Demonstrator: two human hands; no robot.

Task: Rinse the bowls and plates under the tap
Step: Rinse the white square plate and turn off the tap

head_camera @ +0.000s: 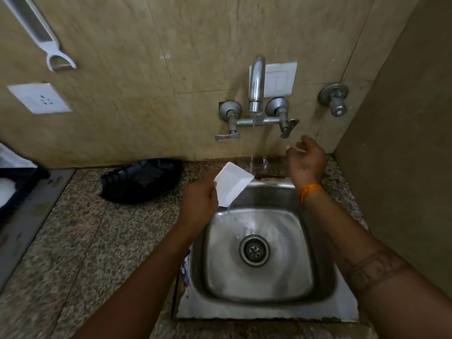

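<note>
My left hand (pixel 199 204) grips a white rectangular bowl (pixel 232 183) by its lower left edge and holds it tilted over the steel sink (pixel 322 277). Water drips from the bowl's lower corner into the sink. The tap (pixel 256 81) on the wall is running, and its stream falls just right of the bowl's upper corner. My right hand (pixel 307 162) is raised above the sink's far right corner, below the right tap handle (pixel 288 128), with relaxed fingers that hold nothing.
A black tray (pixel 141 179) lies on the granite counter (pixel 85 241) left of the sink. A separate valve (pixel 335 99) juts from the wall at right. A side wall (pixel 403 167) closes the right. A dark rack (pixel 14 189) stands at far left.
</note>
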